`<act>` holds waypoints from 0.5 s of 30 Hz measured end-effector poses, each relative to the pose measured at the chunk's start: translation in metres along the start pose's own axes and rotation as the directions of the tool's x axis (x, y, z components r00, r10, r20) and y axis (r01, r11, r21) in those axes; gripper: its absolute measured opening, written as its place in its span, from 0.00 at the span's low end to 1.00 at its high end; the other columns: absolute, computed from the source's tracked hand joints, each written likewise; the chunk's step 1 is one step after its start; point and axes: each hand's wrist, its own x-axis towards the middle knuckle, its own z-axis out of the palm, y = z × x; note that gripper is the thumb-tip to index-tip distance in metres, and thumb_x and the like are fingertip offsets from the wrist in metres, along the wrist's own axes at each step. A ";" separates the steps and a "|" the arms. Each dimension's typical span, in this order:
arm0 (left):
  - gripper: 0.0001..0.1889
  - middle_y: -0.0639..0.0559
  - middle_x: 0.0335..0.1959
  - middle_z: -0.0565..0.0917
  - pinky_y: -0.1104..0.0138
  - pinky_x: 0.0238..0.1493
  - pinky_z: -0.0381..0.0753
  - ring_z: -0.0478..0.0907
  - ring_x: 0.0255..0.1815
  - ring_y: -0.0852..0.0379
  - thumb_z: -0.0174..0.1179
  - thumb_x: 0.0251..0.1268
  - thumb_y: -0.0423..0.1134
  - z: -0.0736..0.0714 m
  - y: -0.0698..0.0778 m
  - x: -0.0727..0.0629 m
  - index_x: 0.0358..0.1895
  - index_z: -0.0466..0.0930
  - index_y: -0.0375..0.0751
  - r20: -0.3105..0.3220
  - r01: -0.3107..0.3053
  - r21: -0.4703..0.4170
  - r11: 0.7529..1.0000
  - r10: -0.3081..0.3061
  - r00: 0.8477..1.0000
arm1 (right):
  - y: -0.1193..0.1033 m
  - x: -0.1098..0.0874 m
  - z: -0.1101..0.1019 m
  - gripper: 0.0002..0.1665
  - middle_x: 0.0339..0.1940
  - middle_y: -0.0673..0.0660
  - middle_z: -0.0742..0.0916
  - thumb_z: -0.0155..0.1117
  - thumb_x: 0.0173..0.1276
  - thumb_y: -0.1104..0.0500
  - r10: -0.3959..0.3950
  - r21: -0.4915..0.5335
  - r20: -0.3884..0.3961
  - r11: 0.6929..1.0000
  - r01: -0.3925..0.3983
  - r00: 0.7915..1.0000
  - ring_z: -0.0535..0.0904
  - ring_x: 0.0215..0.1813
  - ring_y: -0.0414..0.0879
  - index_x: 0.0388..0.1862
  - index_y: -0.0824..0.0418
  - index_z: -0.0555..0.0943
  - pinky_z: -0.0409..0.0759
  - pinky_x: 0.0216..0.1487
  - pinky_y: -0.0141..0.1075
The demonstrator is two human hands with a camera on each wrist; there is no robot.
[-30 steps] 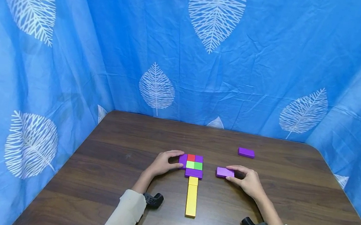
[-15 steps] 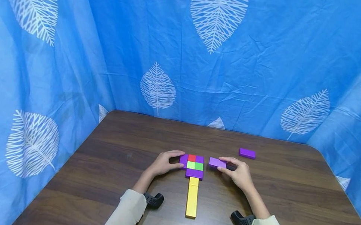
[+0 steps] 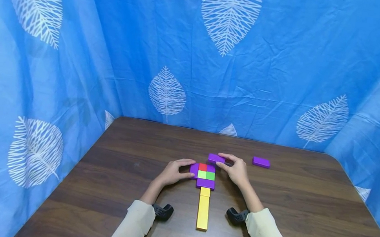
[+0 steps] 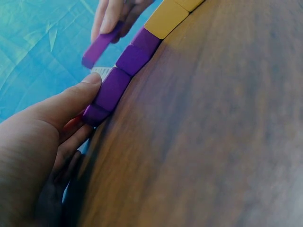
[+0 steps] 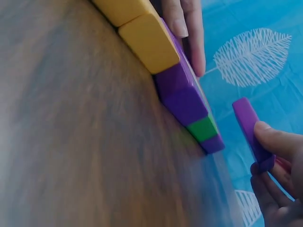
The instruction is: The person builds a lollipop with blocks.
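Note:
A flat cluster of coloured blocks lies on the table. Red [image 3: 203, 167], light green [image 3: 201, 174], green [image 3: 210, 175] and small purple [image 3: 211, 169] squares sit at its centre. My left hand [image 3: 172, 173] grips the upright purple block [image 3: 193, 169] on the cluster's left side between thumb and fingers. Another purple block [image 3: 205, 183] borders the near side, with a short yellow block [image 3: 205, 192] and a long yellow block [image 3: 203, 213] running toward me. My right hand [image 3: 238, 172] pinches a purple block [image 3: 216, 159] by its right end, raised above the table by the cluster's far side.
A loose purple block [image 3: 261, 162] lies farther back on the right of the brown wooden table [image 3: 307, 204]. Blue curtains [image 3: 271, 65] with white leaf prints hang behind the table and at both sides. Each wrist carries a black camera mount.
My right hand has carried its purple block leftward and away from me, from the table right of the cluster to its far edge. The left hand keeps its place.

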 end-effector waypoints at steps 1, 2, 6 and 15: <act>0.28 0.51 0.60 0.74 0.55 0.63 0.63 0.66 0.63 0.52 0.62 0.57 0.53 0.000 0.000 0.000 0.60 0.74 0.47 0.002 0.003 -0.002 1.000 -0.003 1.000 | 0.000 0.002 0.002 0.20 0.46 0.59 0.85 0.73 0.53 0.53 0.007 -0.006 0.003 1.000 -0.007 1.000 0.77 0.53 0.54 0.46 0.56 0.84 0.74 0.53 0.47; 0.28 0.51 0.60 0.74 0.55 0.63 0.63 0.66 0.63 0.52 0.62 0.57 0.53 0.000 0.000 0.000 0.60 0.74 0.47 0.004 0.005 -0.004 1.000 -0.005 1.000 | -0.001 0.004 0.004 0.20 0.46 0.59 0.85 0.73 0.53 0.53 0.012 -0.014 0.008 1.000 -0.012 1.000 0.77 0.53 0.54 0.46 0.57 0.84 0.74 0.53 0.47; 0.28 0.51 0.60 0.74 0.54 0.63 0.63 0.66 0.63 0.51 0.62 0.57 0.53 0.001 0.000 0.001 0.60 0.74 0.47 0.005 0.011 -0.010 1.000 -0.011 1.000 | 0.000 0.007 0.012 0.20 0.47 0.60 0.84 0.72 0.54 0.54 0.039 -0.035 0.034 0.999 -0.038 0.999 0.77 0.54 0.55 0.47 0.57 0.84 0.73 0.54 0.47; 0.27 0.51 0.60 0.74 0.54 0.62 0.64 0.66 0.63 0.51 0.63 0.57 0.52 0.000 0.000 0.001 0.60 0.74 0.47 0.006 0.011 -0.006 1.000 -0.011 1.000 | 0.005 0.007 0.019 0.20 0.46 0.60 0.84 0.71 0.55 0.54 0.054 -0.057 0.046 0.997 -0.052 0.997 0.78 0.50 0.55 0.47 0.58 0.83 0.75 0.50 0.47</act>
